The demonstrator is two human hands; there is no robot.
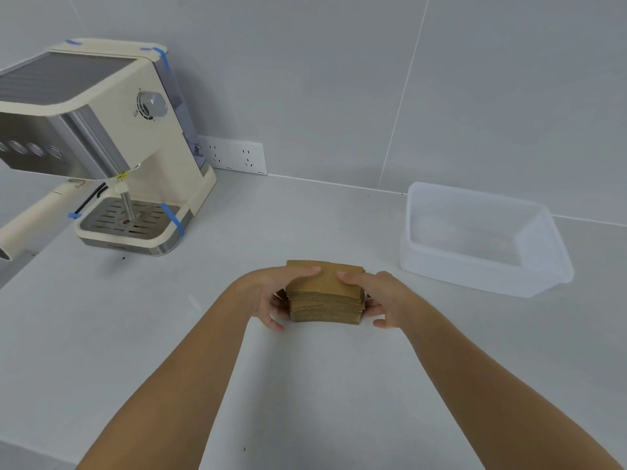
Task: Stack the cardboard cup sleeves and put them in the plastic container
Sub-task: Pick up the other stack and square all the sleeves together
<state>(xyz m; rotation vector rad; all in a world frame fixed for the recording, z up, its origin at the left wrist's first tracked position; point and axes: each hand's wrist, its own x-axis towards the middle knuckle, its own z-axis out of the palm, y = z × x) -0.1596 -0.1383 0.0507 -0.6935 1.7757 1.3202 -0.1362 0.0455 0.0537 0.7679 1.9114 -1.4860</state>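
A thick stack of flat brown cardboard cup sleeves (325,301) sits in the middle of the white counter. My left hand (271,296) grips its left side, thumb over the top sleeve and fingers curled under the edge. My right hand (383,300) grips the right side the same way. Whether the stack rests on the counter or is lifted slightly I cannot tell. The translucent plastic container (549,232) stands to the right and a little farther back, open at the top, with nothing visible inside.
A cream and steel espresso machine (112,147) with blue tape strips stands at the back left, its handle reaching toward the left edge. A white socket strip (237,157) lies against the grey tiled wall. White counter (322,385) spreads in front of the stack.
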